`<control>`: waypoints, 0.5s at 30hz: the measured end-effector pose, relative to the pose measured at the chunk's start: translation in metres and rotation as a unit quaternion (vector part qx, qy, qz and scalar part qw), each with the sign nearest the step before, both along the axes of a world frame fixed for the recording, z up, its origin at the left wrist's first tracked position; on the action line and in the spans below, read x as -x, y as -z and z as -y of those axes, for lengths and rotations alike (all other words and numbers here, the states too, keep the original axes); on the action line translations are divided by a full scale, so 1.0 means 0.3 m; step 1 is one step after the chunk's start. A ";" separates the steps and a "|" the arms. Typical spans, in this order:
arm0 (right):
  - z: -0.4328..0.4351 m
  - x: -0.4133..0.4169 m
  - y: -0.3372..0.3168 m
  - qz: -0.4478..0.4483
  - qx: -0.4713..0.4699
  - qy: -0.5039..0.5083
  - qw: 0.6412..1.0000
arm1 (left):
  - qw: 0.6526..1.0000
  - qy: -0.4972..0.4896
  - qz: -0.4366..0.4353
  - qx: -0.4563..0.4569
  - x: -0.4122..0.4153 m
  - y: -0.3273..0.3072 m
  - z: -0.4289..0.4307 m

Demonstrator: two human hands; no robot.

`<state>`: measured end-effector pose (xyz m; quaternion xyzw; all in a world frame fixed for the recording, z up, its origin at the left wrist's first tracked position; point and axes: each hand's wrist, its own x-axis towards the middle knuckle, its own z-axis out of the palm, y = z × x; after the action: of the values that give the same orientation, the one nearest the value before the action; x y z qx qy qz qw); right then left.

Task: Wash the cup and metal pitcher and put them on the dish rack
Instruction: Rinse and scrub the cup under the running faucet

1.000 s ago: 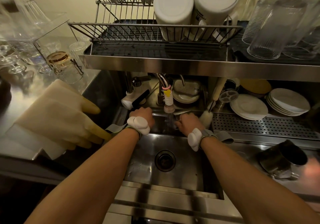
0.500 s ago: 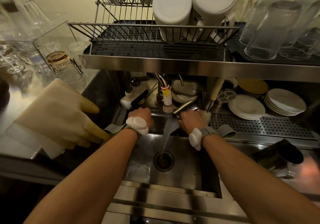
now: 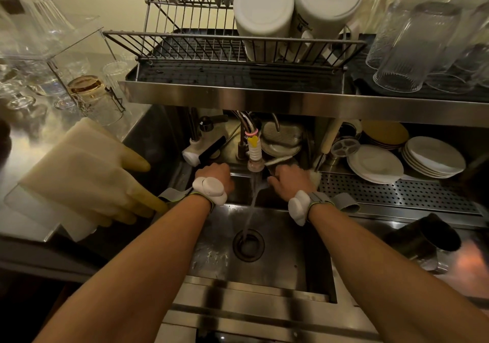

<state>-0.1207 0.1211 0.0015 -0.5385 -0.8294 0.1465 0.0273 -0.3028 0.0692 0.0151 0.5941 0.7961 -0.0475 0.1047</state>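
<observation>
**A:** Since 1 second ago the tap water [image 3: 251, 205] has lengthened. Then it showed only just under the ribbed tap nozzle [image 3: 255, 157]. Now it falls in a thin stream to the round drain [image 3: 248, 244] at mid-frame. Both hands have barely shifted.

**B:** What are they doing?

**A:** The left hand [image 3: 215, 174] and right hand [image 3: 291, 179] sit either side of the stream, knuckles up, fingers curled away from view. I cannot tell whether either grips anything.

**B:** And the task's things?

**A:** The dark metal pitcher [image 3: 423, 239] lies on its side at the lower right, on the counter beside the stainless steel sink [image 3: 304, 258], with no hand on it. I cannot pick out the cup to wash. 2 white mugs [image 3: 263, 17] stand upside down in the wire dish rack [image 3: 185, 38] at upper centre.

**B:** What could go wrong?

**A:** I'd judge 3 things.
1. The right forearm passes near the pitcher, so a sideways swing could roll it.
2. Wet fingers on smooth steel could slip during the lift up to the rack.
3. The rack's right half is crowded, with clear ribbed glasses [image 3: 412, 51] just beside it, so a careless placement could knock them.
</observation>
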 end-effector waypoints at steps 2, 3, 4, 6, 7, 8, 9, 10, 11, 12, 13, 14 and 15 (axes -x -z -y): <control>0.004 0.016 0.032 -0.095 0.067 0.056 0.992 | 1.000 0.001 -0.001 -0.001 -0.004 0.002 0.000; 0.009 0.027 0.053 -0.134 0.095 0.079 0.983 | 1.000 0.002 0.000 0.000 -0.005 0.004 0.002; 0.019 0.037 0.073 -0.161 0.120 0.098 0.975 | 1.000 0.003 0.001 0.002 -0.003 0.007 0.004; 0.040 0.048 0.112 -0.194 0.161 0.127 0.959 | 1.000 0.000 0.004 0.002 0.005 0.015 0.005; 0.045 0.049 0.131 -0.209 0.175 0.143 0.951 | 1.000 -0.002 0.004 0.001 0.010 0.018 0.006; 0.048 0.048 0.146 -0.228 0.183 0.163 0.942 | 1.000 -0.003 0.004 0.000 0.013 0.021 0.008; 0.046 0.051 0.160 -0.251 0.190 0.185 0.931 | 1.000 -0.005 0.004 0.002 0.017 0.023 0.006; 0.045 0.055 0.169 -0.276 0.199 0.204 0.918 | 1.000 -0.006 0.004 0.003 0.018 0.023 0.003; 0.049 0.062 0.172 -0.302 0.209 0.217 0.905 | 1.000 -0.007 0.006 0.005 0.017 0.023 0.003; 0.053 0.069 0.173 -0.323 0.219 0.222 0.894 | 1.000 -0.008 0.008 0.006 0.017 0.021 0.003; 0.055 0.075 0.176 -0.337 0.228 0.223 0.886 | 1.000 -0.008 0.009 0.008 0.017 0.021 0.001; 0.058 0.079 0.178 -0.345 0.232 0.223 0.882 | 1.000 -0.007 0.010 0.010 0.016 0.020 0.000; 0.059 0.080 0.181 -0.350 0.233 0.226 0.879 | 1.000 -0.006 0.010 0.010 0.016 0.019 -0.001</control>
<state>-0.1446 0.1035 -0.0528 -0.6157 -0.5632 0.5043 0.2223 -0.3077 0.0696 0.0093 0.5888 0.7981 -0.0486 0.1186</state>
